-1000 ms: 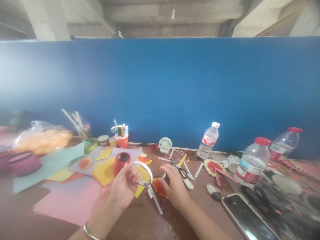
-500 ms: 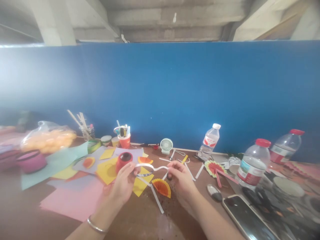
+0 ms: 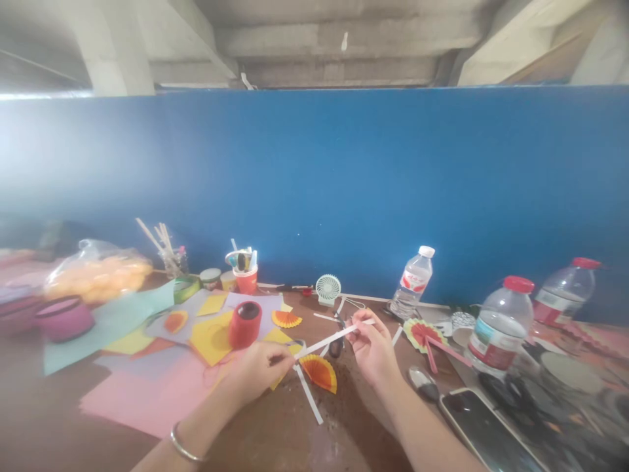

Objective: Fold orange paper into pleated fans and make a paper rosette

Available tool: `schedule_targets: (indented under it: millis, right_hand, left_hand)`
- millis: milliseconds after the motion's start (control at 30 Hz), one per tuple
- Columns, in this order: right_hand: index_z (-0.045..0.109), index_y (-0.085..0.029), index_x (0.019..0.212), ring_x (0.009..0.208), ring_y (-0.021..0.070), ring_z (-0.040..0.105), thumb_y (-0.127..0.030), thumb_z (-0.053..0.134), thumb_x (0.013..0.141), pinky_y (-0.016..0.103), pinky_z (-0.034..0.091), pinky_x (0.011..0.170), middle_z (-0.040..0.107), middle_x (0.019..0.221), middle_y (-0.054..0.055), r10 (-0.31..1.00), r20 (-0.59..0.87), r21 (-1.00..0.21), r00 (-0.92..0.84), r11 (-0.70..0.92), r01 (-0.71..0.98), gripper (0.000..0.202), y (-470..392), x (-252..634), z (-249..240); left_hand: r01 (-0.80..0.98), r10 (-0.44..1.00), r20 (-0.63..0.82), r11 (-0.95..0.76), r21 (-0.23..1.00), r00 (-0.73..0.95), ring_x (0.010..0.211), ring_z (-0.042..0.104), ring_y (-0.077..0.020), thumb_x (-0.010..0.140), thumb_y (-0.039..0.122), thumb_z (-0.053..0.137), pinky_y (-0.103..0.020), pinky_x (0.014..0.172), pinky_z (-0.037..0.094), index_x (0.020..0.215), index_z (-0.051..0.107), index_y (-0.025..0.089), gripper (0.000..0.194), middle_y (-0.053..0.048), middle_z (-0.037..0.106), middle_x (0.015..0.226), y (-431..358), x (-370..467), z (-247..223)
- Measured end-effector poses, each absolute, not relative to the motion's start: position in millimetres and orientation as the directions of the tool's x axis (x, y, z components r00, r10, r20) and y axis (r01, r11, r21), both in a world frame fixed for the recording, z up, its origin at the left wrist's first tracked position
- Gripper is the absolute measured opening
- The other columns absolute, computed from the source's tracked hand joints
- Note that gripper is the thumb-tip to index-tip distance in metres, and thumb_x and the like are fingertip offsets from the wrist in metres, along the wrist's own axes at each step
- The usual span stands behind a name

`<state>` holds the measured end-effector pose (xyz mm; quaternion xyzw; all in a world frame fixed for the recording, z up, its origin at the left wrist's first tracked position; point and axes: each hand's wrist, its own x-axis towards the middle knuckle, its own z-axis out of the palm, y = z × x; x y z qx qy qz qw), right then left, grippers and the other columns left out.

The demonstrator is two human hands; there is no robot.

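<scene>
A narrow white paper strip (image 3: 322, 343) is stretched between my two hands, slanting up to the right. My left hand (image 3: 260, 372), with a silver bangle at the wrist, has its fingers closed at the strip's lower left end. Thumb and fingers of my right hand (image 3: 372, 344) pinch the strip near its upper right end. Below it lies a pleated orange and yellow paper fan (image 3: 320, 373), beside another white strip (image 3: 309, 395). A smaller pleated fan (image 3: 286, 319) sits farther back. Behind the strip is a dark object (image 3: 336, 347), partly hidden.
Coloured paper sheets (image 3: 142, 396) and a red roll (image 3: 244, 325) lie left. A small fan (image 3: 328, 288) stands at the back. On the right are a clear bottle (image 3: 413, 282), a red-capped bottle (image 3: 501, 324), a phone (image 3: 484, 426) and a pleated rosette (image 3: 423, 333).
The white strip, curled in a loop and wave before, is now pulled nearly straight. My left hand has lowered and moved right; my right hand has shifted slightly right.
</scene>
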<state>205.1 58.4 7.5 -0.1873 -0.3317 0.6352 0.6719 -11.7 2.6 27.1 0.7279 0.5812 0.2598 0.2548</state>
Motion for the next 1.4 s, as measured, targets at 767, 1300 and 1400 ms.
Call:
schedule_targets:
  millis: [767, 1300, 1400]
  right_hand:
    - [0.045, -0.022, 0.103, 0.072, 0.0151, 0.055, -0.023, 0.058, 0.072, 0.029, 0.047, 0.063, 0.052, 0.083, 0.001, 0.903, 0.301, -0.889, 0.307, 0.382, -0.251, 0.034, 72, 207, -23]
    - [0.061, -0.025, 0.088, 0.105, 0.0236, 0.047, -0.027, 0.062, 0.075, 0.041, 0.036, 0.09, 0.063, 0.095, 0.004, 0.564, 0.699, -0.389, -0.439, 0.815, 0.429, 0.014, 35, 180, -12]
    - [0.063, -0.024, 0.072, 0.1, 0.0227, 0.049, -0.034, 0.068, 0.067, 0.04, 0.037, 0.087, 0.063, 0.084, 0.003, 0.65, 0.634, -0.572, -0.42, 0.759, 0.311, 0.012, 37, 181, -7]
  left_hand:
    - [0.74, 0.972, 0.229, -0.196, 0.644, 0.058, 0.064, 0.059, -0.0182, 0.086, 0.032, 0.028, -0.029, 0.063, 0.039, 0.086, 0.043, 0.023, 0.017, 0.003, 0.064, 0.065, 8, 11, -13]
    - [0.614, 0.828, 0.431, -0.556, 0.56, 0.358, 0.071, 0.05, -0.0156, 0.078, 0.01, 0.038, -0.027, 0.067, 0.038, 0.075, 0.052, 0.019, 0.017, -0.002, 0.057, 0.074, 5, 10, -9]
    - [0.544, 0.832, 0.444, -0.554, 0.63, 0.332, 0.061, 0.045, -0.0131, 0.078, 0.015, 0.042, -0.025, 0.061, 0.035, 0.063, 0.05, 0.018, 0.017, 0.001, 0.051, 0.06, 3, 9, -4]
